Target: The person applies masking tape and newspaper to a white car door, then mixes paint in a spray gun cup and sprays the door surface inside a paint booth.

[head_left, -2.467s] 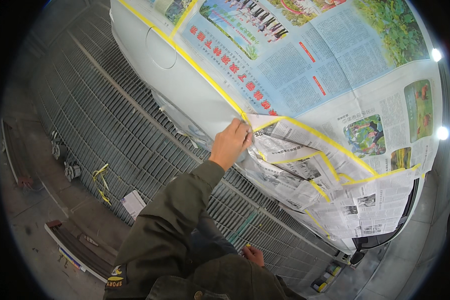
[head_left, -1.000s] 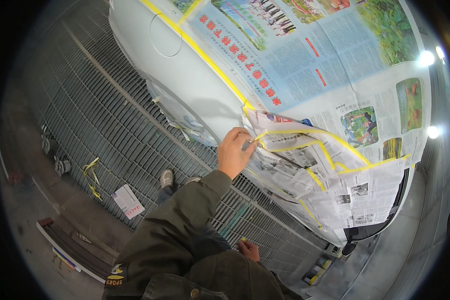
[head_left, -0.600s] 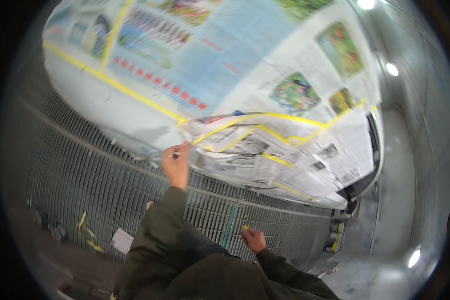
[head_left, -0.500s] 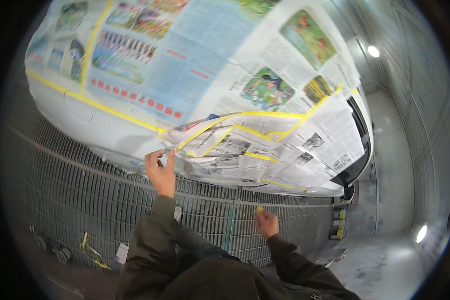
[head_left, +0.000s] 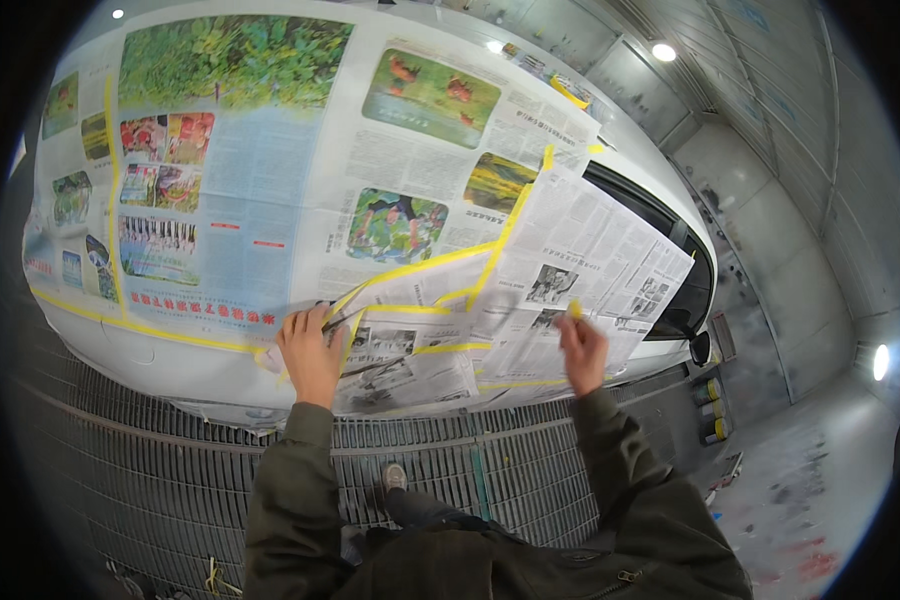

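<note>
A white car point(head_left: 160, 362) has its side covered in sheets of newspaper point(head_left: 250, 230), with yellow masking tape point(head_left: 200, 339) along their edges. My left hand point(head_left: 311, 358) lies on the paper near a taped corner, fingers bent and slightly apart, gripping nothing that I can see. Loose paper folds rise just right of its thumb. Over the black-and-white sheets on the right, my right hand point(head_left: 583, 352) is closed in a pinch. A small piece of yellow masking tape point(head_left: 574, 309) sticks up from its fingertips; the hand is a little blurred.
Dark car windows point(head_left: 670, 330) and a side mirror point(head_left: 701, 348) show at the right. Metal floor grating point(head_left: 420, 445) runs below the car, with my shoe point(head_left: 395, 477) on it. Several cans point(head_left: 711, 410) stand at the right. Yellow tape scraps point(head_left: 215, 578) lie lower left.
My view has shifted, showing more of the car. My left hand has gone from hovering at the paper's edge to resting on it. My right hand has risen over the newspaper with the tape.
</note>
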### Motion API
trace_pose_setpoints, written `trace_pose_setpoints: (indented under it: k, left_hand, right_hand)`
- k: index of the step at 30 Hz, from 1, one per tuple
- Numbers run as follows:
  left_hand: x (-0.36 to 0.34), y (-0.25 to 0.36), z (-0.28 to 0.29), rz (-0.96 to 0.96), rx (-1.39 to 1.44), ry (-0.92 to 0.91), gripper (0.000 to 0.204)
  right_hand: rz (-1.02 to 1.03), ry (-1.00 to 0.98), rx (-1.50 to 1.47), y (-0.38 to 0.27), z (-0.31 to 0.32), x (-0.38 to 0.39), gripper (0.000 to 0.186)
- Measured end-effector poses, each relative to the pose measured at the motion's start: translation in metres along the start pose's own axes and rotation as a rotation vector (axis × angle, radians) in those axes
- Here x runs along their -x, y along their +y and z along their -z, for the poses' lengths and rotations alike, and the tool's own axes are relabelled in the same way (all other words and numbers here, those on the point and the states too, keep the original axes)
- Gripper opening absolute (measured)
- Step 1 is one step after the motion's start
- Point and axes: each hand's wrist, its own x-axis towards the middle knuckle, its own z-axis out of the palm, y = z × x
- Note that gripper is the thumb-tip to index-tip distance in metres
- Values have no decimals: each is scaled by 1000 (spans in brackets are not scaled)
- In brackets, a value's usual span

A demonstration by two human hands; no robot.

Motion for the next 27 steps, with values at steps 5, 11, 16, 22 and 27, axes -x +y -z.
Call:
trace_pose_setpoints:
  k: [5, 11, 16, 22, 27]
  left_hand:
    - [-10, 15, -5, 25, -120, 41, 35]
    - [-31, 67, -13, -98, -86, 177, 31]
    - [-60, 139, -31, -245, 83, 168, 28]
    - [-98, 194, -57, -372, 133, 149, 25]
    - [-126, 225, -80, -433, 231, 181, 26]
  right_hand:
    - [568, 211, 202, -29, 6, -142, 16]
    - [560, 184, 401, -76, -21, -210, 24]
    - [616, 172, 487, -68, -32, -227, 18]
    - [777, 135, 376, -64, -29, -219, 13]
    - [920, 43, 320, -51, -13, -189, 14]
